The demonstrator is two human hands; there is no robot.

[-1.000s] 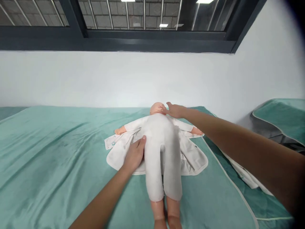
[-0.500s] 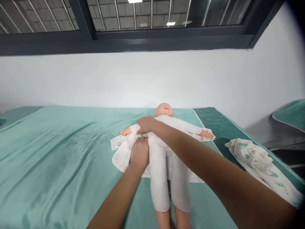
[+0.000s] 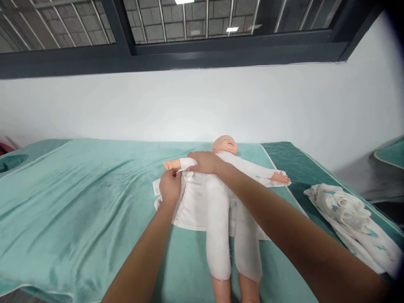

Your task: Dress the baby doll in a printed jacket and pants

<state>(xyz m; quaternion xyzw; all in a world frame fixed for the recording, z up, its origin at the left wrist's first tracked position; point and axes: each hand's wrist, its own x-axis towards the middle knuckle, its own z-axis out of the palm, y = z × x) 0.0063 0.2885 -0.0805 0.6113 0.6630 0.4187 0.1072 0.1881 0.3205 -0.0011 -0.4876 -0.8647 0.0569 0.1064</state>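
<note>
A baby doll with white cloth arms, body and legs lies on its back, head toward the wall. Spread beneath it is a white baby shirt, its patterned sleeve cuff showing at the left. My left hand is closed with the shirt's edge pinched in its fingers, just below the doll's small hand. Across the doll's chest reaches my right hand, its fingers closed around the doll's arm at the left; part of that grip is hidden. The doll's other arm stretches to the right over the shirt.
A light green sheet covers the bed, with a dark green strip on the right. Bunched white printed cloth lies at the right edge. Behind the bed stand a white wall and a barred window.
My left hand has moved up and left from beside the doll's hip to near its small hand. More of the shirt now lies flat beside the body. The view has shifted slightly.
</note>
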